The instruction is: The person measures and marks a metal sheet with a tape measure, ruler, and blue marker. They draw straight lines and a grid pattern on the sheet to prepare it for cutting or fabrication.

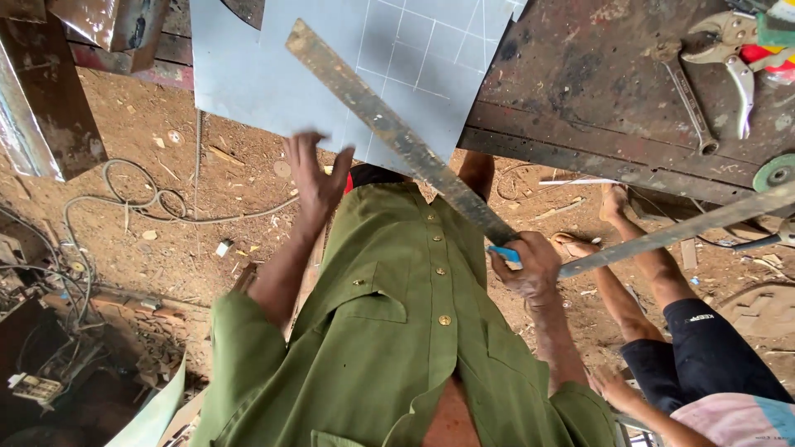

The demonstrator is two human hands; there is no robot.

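My right hand [530, 266] grips the near end of a long rusty steel ruler [389, 124], with a blue marker [503, 253] held in the same hand. The ruler slants up to the left across a grey-blue metal sheet [265, 79] marked with white grid lines. This sheet overhangs the edge of a rusty metal table [596, 74]. My left hand [319, 178] is at the sheet's near edge with its fingers spread and nothing in it; it is blurred. My green buttoned shirt fills the bottom of the view.
Another person squats at the right, with bare feet [614, 203] and dark shorts, beside a long metal bar [679, 232]. An adjustable wrench [689, 95] and pliers [733, 50] lie on the table. Cables [141, 199] trail over the dirt floor at left.
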